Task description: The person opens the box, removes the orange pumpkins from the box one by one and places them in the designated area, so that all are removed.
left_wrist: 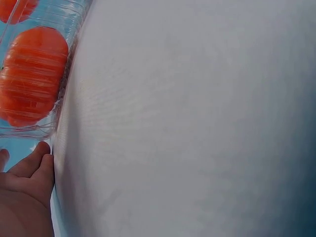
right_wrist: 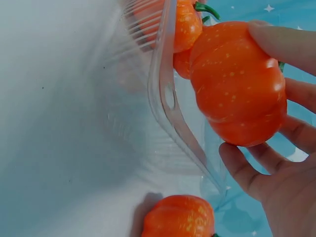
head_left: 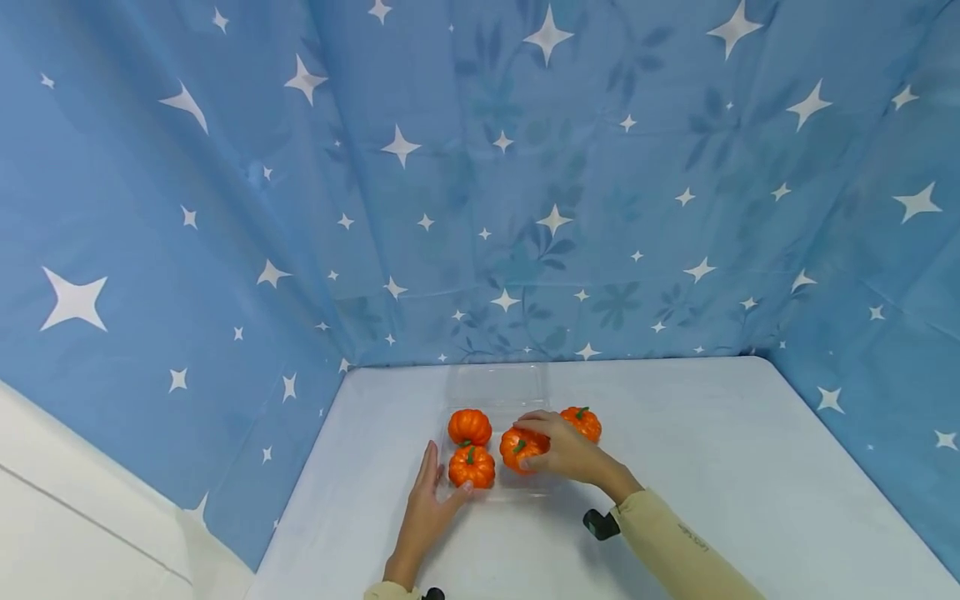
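Observation:
My right hand (head_left: pixel 566 452) grips an orange toy pumpkin (head_left: pixel 516 447) with a green stem. In the right wrist view, thumb and fingers wrap this pumpkin (right_wrist: pixel 237 84) above the rim of a clear plastic box (right_wrist: pixel 159 84). Two more pumpkins, a rear one (head_left: pixel 469 426) and a front one (head_left: pixel 472 468), sit in the box's left half. My left hand (head_left: pixel 426 510) is at the box's front left corner, fingers extended and thumb near the front pumpkin. Whether it touches the box is unclear. Another pumpkin (head_left: pixel 585 423) lies on the table outside the box, partly behind my right hand.
The box's transparent lid (head_left: pixel 498 385) is folded back toward the rear edge of the white table (head_left: pixel 690 467). A blue curtain with white stars (head_left: pixel 517 183) hangs behind the table and along both sides.

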Demonstrator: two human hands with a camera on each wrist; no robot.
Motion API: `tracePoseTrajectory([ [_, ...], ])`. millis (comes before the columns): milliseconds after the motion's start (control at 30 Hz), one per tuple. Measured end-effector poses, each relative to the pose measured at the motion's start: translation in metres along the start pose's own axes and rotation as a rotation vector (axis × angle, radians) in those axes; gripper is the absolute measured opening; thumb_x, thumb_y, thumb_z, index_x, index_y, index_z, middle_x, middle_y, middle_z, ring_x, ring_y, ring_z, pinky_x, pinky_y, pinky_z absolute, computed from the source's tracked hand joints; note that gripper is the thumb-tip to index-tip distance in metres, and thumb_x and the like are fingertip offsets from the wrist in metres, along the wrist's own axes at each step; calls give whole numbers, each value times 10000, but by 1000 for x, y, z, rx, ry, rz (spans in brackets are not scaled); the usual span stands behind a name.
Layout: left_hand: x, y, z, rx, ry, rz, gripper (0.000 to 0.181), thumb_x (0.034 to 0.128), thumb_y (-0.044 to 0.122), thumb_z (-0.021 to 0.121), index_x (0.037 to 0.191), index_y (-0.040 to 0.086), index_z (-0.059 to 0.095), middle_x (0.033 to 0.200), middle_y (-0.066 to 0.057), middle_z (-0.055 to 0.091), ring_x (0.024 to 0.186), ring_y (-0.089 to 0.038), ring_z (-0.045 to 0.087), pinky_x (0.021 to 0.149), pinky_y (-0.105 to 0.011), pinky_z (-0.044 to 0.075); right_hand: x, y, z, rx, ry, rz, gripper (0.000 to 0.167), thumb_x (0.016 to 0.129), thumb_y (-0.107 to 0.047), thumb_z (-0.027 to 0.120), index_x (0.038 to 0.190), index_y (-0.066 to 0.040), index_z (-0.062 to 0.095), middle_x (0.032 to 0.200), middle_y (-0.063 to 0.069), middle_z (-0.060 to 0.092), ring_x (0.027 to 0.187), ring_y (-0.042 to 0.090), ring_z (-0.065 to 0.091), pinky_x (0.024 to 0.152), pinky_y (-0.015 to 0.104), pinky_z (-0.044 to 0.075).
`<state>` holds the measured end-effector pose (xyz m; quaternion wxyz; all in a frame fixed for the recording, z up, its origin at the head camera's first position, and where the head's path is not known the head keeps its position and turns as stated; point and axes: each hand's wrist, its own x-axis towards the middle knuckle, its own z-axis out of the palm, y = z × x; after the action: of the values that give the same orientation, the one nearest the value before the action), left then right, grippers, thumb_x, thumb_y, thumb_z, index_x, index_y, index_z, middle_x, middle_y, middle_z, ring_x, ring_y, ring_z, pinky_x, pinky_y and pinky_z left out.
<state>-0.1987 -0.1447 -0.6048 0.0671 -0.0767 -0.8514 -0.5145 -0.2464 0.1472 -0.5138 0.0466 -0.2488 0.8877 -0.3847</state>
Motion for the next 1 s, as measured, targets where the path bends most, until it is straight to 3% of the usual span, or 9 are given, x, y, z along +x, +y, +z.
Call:
tracePoseTrajectory([
  [500,-1,1,-1,12,16,15,1063,953,468,815,1677,-46,229,1755,-210,190,1455,-445,480,1180,-521,375,-27,12,-15,72,139,-11,602,934,-360,855,1450,-108,674,1506,144,560,1318,390,536,974,492,579],
  [667,-1,1,-1,10,15,18,1066,950,459,819,1676,-51,227,1757,-211,186,1461,-449,473,1188,-520,370,-37,16,-20,86,189,-16,583,931,-320,861,1439,-97,680,1490,136,568,1273,371,576,962,471,602],
  [867,-2,3,1,27,-1,17,1076,945,466,824,1669,-65,230,1763,-211,161,1465,-447,467,1182,-517,371,-53,21,-28,59,219,14,592,927,-287,866,1439,-62,674,1513,202,551,1396,482,492,1008,550,584],
  [1000,0,6,1,34,-6,26,1077,946,476,820,1672,-56,230,1771,-195,145,1464,-433,474,1173,-508,387,-61,22,-34,46,238,22,595,928,-276,865,1450,-68,666,1500,188,562,1340,458,542,989,533,597],
])
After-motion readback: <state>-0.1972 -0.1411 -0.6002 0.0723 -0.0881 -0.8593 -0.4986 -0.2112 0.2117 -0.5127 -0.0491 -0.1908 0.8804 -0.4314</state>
